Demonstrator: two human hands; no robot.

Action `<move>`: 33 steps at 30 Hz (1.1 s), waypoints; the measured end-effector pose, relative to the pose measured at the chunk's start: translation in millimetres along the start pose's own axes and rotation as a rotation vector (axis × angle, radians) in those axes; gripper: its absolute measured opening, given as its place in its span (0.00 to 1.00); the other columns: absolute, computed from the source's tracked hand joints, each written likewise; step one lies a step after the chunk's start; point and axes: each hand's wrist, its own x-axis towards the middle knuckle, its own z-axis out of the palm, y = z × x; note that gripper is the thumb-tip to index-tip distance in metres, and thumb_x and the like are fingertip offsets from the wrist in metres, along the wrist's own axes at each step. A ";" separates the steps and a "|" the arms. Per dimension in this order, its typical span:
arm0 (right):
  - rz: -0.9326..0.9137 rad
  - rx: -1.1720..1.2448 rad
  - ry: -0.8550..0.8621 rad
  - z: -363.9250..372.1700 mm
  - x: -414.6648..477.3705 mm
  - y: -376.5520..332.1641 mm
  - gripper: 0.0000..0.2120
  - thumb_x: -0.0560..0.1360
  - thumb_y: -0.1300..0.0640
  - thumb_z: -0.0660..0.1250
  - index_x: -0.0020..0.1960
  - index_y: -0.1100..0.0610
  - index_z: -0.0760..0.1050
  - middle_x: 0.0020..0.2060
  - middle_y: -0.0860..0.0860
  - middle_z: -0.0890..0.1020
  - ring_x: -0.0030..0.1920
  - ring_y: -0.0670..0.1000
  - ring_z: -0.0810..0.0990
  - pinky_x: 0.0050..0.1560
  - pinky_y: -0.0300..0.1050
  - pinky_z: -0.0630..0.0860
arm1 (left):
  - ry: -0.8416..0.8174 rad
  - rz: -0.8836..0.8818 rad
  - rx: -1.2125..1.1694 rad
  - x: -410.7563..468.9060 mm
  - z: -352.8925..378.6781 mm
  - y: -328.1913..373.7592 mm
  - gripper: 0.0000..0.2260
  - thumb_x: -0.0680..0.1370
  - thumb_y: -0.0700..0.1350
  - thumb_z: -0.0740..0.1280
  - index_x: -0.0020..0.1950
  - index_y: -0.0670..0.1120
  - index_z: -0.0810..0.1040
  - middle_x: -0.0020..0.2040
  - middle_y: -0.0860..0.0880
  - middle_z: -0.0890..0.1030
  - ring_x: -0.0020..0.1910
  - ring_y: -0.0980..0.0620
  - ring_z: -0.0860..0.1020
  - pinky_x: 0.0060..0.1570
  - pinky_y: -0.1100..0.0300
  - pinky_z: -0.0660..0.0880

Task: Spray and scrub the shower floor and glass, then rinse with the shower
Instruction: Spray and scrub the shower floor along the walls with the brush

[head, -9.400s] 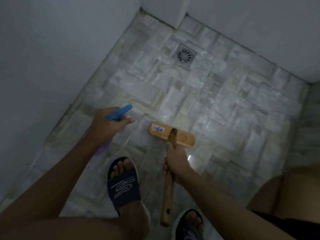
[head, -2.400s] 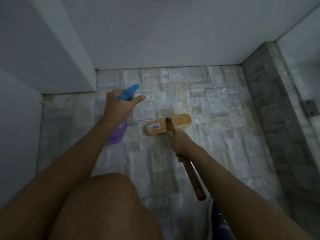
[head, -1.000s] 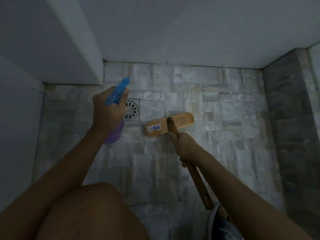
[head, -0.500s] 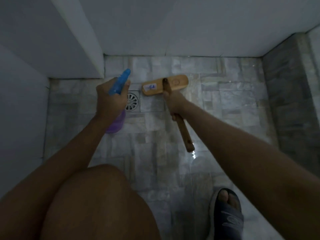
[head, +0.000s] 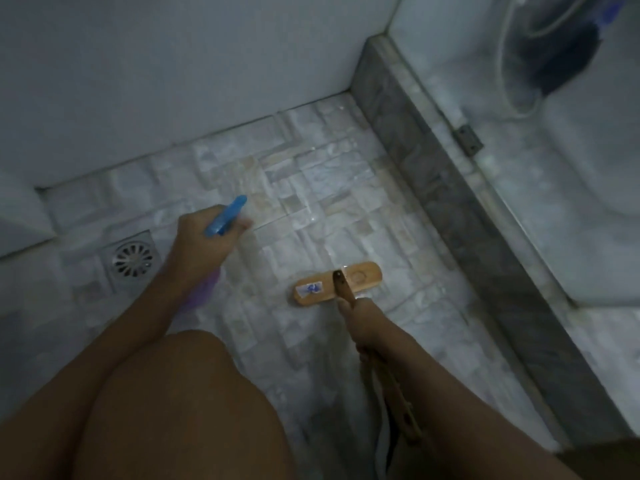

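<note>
Nearest, a bent knee (head: 180, 393) fills the lower view. Just past it the right hand (head: 362, 320) has its fingers wrapped round the wooden handle of the scrub brush (head: 339, 284), whose head lies flat on the shower floor (head: 311, 188) straight ahead of those fingers. Half a second ago that head was pushed out near the far wall, beside the drain. It has since been drawn back and to the right, so one scrubbing stroke looks finished.

Further out, the left hand (head: 201, 251) grips the spray bottle (head: 227, 216), fingers curled round its neck, the forefinger blurred near the nozzle, which points away over the tiles. The drain (head: 133, 259) lies left of those fingers.

The view has also swung right, bringing in the dark kerb (head: 450, 209) and what looks like the glass (head: 485, 98) above it, probably the next area to clean.
</note>
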 end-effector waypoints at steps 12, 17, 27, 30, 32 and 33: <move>-0.170 0.028 0.093 -76.2 106.1 -153.1 0.07 0.82 0.62 0.61 0.55 0.63 0.76 0.39 0.58 0.77 0.34 0.57 0.79 0.28 0.46 0.77 | -0.045 -0.018 0.020 20.7 47.7 7.7 0.17 0.77 0.49 0.74 0.38 0.35 0.80 0.31 0.36 0.78 0.27 0.45 0.75 0.30 0.51 0.72; -0.083 -0.017 0.060 -59.4 52.3 -43.8 0.21 0.84 0.43 0.56 0.56 0.61 0.72 0.40 0.59 0.77 0.24 0.53 0.77 0.18 0.39 0.69 | -0.003 -0.015 0.016 29.2 50.0 0.0 0.19 0.78 0.50 0.73 0.38 0.34 0.80 0.32 0.35 0.79 0.32 0.34 0.79 0.32 0.45 0.75; -0.188 -0.148 0.119 -99.1 96.2 -106.3 0.21 0.85 0.53 0.53 0.68 0.66 0.72 0.59 0.65 0.80 0.41 0.59 0.80 0.30 0.45 0.71 | -0.098 0.091 0.122 20.5 61.9 9.3 0.19 0.78 0.51 0.71 0.38 0.35 0.80 0.28 0.39 0.76 0.26 0.45 0.74 0.30 0.51 0.72; -0.243 -0.189 0.116 -102.7 86.4 -72.5 0.17 0.84 0.56 0.56 0.67 0.64 0.73 0.57 0.65 0.79 0.40 0.60 0.79 0.36 0.53 0.77 | -0.119 0.113 0.078 22.2 63.8 18.9 0.18 0.78 0.51 0.72 0.40 0.37 0.81 0.30 0.39 0.78 0.28 0.44 0.76 0.31 0.51 0.73; -0.230 -0.163 0.094 -102.7 71.9 -23.5 0.11 0.83 0.60 0.59 0.64 0.59 0.73 0.53 0.63 0.77 0.45 0.63 0.80 0.37 0.55 0.80 | -0.104 0.052 -0.031 32.0 68.2 30.4 0.13 0.76 0.49 0.75 0.40 0.40 0.81 0.34 0.42 0.81 0.31 0.51 0.76 0.35 0.54 0.74; -0.160 -0.108 0.072 -106.0 66.1 3.5 0.09 0.82 0.60 0.61 0.62 0.57 0.73 0.49 0.62 0.76 0.39 0.61 0.79 0.31 0.51 0.79 | -0.085 0.024 -0.075 38.6 71.2 35.6 0.12 0.74 0.49 0.77 0.41 0.41 0.82 0.34 0.48 0.82 0.32 0.55 0.76 0.36 0.58 0.75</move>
